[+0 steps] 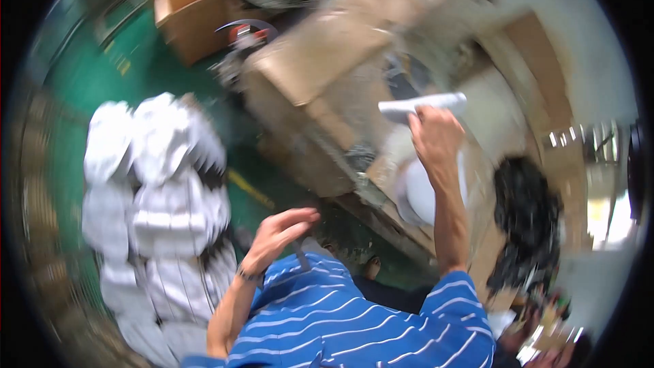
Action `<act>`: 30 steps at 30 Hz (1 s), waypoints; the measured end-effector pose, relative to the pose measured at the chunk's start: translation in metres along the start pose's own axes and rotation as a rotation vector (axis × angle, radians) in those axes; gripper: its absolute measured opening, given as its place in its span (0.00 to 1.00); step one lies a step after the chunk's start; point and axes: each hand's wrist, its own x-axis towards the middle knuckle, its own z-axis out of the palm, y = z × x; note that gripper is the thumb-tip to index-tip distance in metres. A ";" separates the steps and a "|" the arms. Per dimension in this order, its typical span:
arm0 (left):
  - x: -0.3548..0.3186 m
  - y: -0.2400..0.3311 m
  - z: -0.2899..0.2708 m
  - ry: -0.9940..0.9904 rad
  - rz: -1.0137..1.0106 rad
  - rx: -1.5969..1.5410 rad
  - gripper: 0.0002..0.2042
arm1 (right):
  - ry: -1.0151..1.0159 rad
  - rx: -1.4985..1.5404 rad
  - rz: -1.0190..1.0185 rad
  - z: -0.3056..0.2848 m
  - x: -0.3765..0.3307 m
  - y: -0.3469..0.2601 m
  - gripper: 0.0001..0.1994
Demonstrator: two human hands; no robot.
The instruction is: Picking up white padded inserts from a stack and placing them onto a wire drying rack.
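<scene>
Head view: a thin, flat white piece, bar-like and seemingly soft [421, 103], is held at the far side of a worktable covered in brown cardboard. The right hand [439, 138] has it pinched along its near edge, fingers curled and knuckles up, the arm stretched well forward. Just nearer, partly hidden by that forearm, is a smooth, rounded white object [417, 194]. I judge the step in hand to be handling this one piece at arm's length; the next move calls for a firm pinch and clearance over the rounded object. Blur hides whether the piece touches anything beneath.

The left hand [281, 233] holds nothing; its fingers are extended, roughly level, in front of the waist, elbow bent. Farther out, rows of bundled white pieces [170, 221] stand to the left, and a crumpled, glossy black heap [524, 197] lies right of the right forearm.
</scene>
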 end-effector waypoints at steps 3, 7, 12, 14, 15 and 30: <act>-0.006 -0.005 0.001 -0.006 0.109 -0.140 0.36 | -0.122 0.221 -0.228 -0.008 -0.030 -0.082 0.08; -0.034 -0.022 -0.015 0.329 0.470 -0.332 0.35 | -0.320 0.309 -0.456 -0.013 -0.076 -0.194 0.08; -0.127 -0.044 -0.057 0.987 0.735 -0.577 0.20 | -0.415 0.710 -0.820 -0.021 -0.129 -0.340 0.07; -0.168 -0.046 -0.081 1.172 0.807 -0.591 0.21 | -0.401 0.807 -0.914 -0.026 -0.151 -0.392 0.08; -0.186 -0.043 -0.093 1.247 0.867 -0.614 0.21 | -0.377 0.841 -0.962 -0.031 -0.162 -0.415 0.08; -0.292 -0.308 -0.160 1.756 1.177 -1.152 0.26 | -0.619 0.882 -1.618 0.057 -0.352 -0.553 0.27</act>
